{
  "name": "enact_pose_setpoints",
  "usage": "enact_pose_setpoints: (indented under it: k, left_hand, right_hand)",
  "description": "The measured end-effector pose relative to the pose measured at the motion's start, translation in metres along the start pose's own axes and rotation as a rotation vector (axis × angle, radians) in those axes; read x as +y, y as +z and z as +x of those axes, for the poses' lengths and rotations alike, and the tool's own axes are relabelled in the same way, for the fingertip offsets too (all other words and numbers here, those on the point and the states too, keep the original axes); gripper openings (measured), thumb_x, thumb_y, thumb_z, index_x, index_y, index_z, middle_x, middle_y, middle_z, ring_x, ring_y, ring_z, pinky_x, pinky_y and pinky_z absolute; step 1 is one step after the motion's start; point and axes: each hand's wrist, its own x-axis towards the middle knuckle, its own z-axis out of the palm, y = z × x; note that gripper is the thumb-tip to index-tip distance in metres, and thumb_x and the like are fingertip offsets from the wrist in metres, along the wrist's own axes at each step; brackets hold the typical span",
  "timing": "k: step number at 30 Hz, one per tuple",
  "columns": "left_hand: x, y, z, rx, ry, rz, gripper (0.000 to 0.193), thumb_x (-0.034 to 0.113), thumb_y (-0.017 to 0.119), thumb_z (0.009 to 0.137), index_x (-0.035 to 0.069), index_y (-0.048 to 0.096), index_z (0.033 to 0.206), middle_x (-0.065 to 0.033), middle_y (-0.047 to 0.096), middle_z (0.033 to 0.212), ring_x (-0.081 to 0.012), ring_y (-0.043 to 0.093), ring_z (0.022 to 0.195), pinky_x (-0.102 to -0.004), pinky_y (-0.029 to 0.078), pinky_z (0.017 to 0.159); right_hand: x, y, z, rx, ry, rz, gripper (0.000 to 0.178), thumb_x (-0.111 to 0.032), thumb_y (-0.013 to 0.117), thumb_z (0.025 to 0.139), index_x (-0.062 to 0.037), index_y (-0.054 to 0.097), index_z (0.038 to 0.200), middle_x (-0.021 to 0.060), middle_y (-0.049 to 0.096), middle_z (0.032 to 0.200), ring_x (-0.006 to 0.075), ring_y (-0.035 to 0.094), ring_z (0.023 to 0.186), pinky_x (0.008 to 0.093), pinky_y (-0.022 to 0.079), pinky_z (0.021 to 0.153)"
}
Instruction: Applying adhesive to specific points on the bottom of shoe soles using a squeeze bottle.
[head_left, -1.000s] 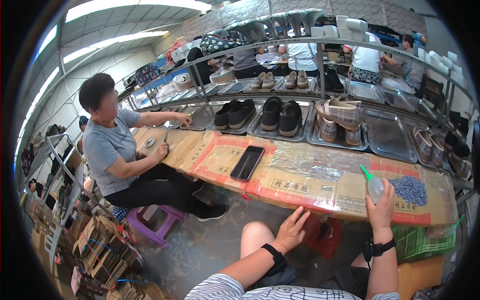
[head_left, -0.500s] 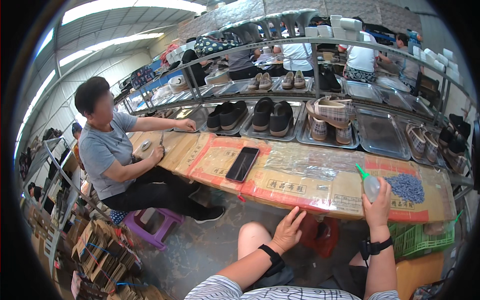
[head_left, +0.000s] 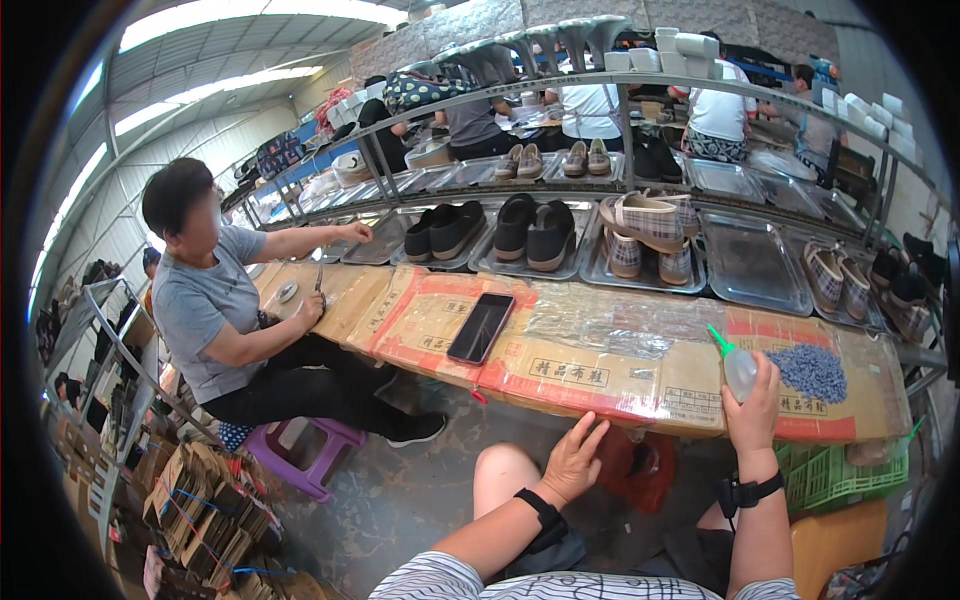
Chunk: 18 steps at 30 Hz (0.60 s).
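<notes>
Head camera view: the right hand (head_left: 752,405) is closed around a translucent, rounded plastic squeeze bottle (head_left: 740,373) with a slim green nozzle (head_left: 719,341), located at the right part of the cardboard-covered table (head_left: 640,388), just beside a heap of small blue-grey pieces (head_left: 812,374). The left hand (head_left: 576,458), loosely open and visibly unloaded, is at the table's near edge; contact cannot be confirmed. Step in hand is judged as holding the bottle ready; moving it calls for a steady grip and a nozzle path clear of the heap.
</notes>
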Motion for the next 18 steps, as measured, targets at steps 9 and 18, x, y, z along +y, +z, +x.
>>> enact_pose_setpoints:
  k: [9,18]
  left_hand:
    - [0.0013,-0.0003,0.0019,0.009,0.009,0.003,0.074,-0.003,0.064,0.065,0.013,0.050,0.136,-0.0144,0.039,0.143,-0.0345,0.058,0.105,-0.0415,0.052,0.087]
    - [0.0003,0.0015,0.0013,0.007,0.003,-0.012,0.074,-0.003,0.064,0.065,0.013,0.050,0.136,-0.0144,0.039,0.143,-0.0341,0.058,0.104,-0.0412,0.053,0.086]
  right_hand:
    - [0.0003,-0.0007,0.0006,-0.004,0.008,-0.013,0.068,-0.004,0.076,0.069,-0.0061,0.043,0.128,0.0165,0.049,0.120,0.0376,0.050,0.113,0.0440,0.043,0.096]
    - [0.0007,-0.0012,0.0009,-0.001,0.002,-0.007,0.068,-0.003,0.076,0.069,-0.0058,0.043,0.128,0.0168,0.050,0.119,0.0378,0.050,0.113,0.0441,0.043,0.096]
